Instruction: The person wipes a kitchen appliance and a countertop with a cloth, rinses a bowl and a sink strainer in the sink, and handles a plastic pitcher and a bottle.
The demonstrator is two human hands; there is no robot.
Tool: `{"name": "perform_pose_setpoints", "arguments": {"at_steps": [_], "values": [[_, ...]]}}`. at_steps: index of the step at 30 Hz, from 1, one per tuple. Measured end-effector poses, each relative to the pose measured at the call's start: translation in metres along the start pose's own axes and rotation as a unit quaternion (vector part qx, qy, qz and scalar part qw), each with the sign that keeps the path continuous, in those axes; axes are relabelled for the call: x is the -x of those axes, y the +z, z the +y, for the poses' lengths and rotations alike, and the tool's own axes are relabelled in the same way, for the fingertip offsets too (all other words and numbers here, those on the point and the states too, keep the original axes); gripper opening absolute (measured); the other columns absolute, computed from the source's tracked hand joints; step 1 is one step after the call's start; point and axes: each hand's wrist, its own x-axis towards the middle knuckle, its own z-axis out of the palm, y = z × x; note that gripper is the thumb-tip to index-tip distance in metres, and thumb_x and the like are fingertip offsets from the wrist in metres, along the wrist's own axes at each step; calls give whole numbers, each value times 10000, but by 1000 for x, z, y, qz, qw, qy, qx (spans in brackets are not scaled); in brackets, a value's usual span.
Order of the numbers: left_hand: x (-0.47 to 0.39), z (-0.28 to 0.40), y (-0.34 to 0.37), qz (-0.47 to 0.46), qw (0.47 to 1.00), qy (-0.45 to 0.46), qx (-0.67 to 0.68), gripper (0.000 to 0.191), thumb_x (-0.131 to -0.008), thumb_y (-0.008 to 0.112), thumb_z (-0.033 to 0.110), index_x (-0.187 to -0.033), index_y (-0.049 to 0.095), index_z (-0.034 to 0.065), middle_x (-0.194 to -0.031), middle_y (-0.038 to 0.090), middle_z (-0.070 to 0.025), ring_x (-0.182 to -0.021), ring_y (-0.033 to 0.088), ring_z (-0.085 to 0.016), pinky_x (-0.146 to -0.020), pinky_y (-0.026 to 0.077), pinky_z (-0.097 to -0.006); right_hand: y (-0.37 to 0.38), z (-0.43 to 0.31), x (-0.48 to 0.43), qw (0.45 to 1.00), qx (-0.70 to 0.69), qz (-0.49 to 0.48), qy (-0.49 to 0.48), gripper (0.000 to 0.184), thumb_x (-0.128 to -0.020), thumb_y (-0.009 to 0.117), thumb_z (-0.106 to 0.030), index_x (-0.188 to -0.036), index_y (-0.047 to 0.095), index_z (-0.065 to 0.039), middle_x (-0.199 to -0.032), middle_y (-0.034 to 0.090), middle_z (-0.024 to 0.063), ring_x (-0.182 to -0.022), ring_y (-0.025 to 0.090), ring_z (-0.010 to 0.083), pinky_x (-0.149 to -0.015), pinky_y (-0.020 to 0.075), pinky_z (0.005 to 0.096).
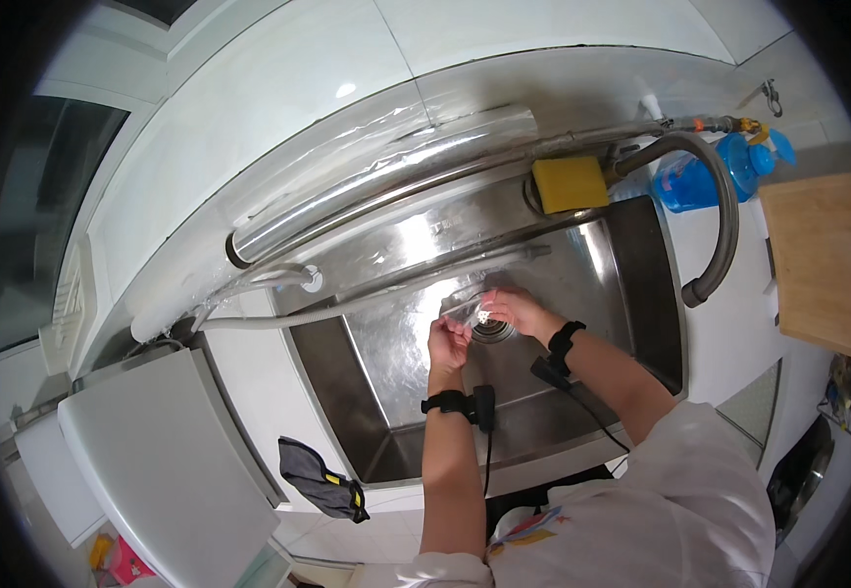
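Observation:
Over the stainless steel sink (580,301), both of my hands are close together near the drain (493,332). A small, clear piece that looks like thin plastic (474,312) spans the gap between my fingertips. My left hand (447,347) pinches its near left side. From the right, my right hand (519,310) grips the other side, fingers bent. The exact shape of the clear piece cannot be made out, and my fingers cover part of it. Black straps with small devices and cables circle both wrists.
A grey corrugated hose (300,319) crosses the sink's back. A yellow sponge (571,185) sits behind the basin. The curved faucet (724,198) swings out right, by a blue soap bottle (712,173) and a wooden cutting board (822,264). A dark grey cloth (319,478) lies front left.

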Motion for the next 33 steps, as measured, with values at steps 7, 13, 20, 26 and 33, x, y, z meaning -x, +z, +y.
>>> {"name": "perform_pose_setpoints", "arguments": {"at_steps": [7, 13, 20, 26, 33], "values": [[-3, -10, 13, 52, 928, 34, -369, 92, -784, 455, 176, -729, 452, 102, -604, 438, 15, -477, 427, -93, -408, 308, -211, -17, -13, -6, 994, -77, 0, 78, 231, -721, 515, -143, -942, 559, -96, -760, 530, 16, -742, 513, 152, -701, 415, 306], [-28, -28, -4, 82, 857, 175, -477, 175, -777, 524, 202, -766, 467, 37, -629, 496, -33, -498, 484, -138, -444, 396, -259, -12, 14, -10, 707, 666, 44, -234, 303, -638, 603, -37, -932, 542, -82, -743, 547, 94, -745, 538, 266, -691, 438, 339], [-28, -37, 6, 104, 693, 201, -684, 240, -770, 519, 213, -839, 499, -15, -771, 578, -160, -718, 570, -264, -671, 438, -330, -33, 44, -20, 649, 760, 25, 3, 254, -773, 393, -152, -865, 592, -23, -926, 564, 186, -886, 535, 334, -758, 425, 392], [-8, -22, -9, 95, 686, 194, -695, 273, -757, 535, 259, -840, 515, 0, -769, 581, -150, -729, 569, -270, -680, 436, -329, -12, 61, -12, 641, 762, 35, -88, 300, -807, 339, -143, -890, 586, 5, -948, 567, 184, -860, 551, 335, -744, 436, 393], [-2, -20, -9, 58, 643, 153, -748, 483, -779, 507, 160, -1227, 359, 59, -761, 580, -106, -679, 563, -210, -644, 443, -307, -10, 53, -4, 513, 849, 12, -127, 208, -774, 417, -118, -835, 595, -28, -829, 588, 167, -728, 594, 283, -588, 477, 387]]}}
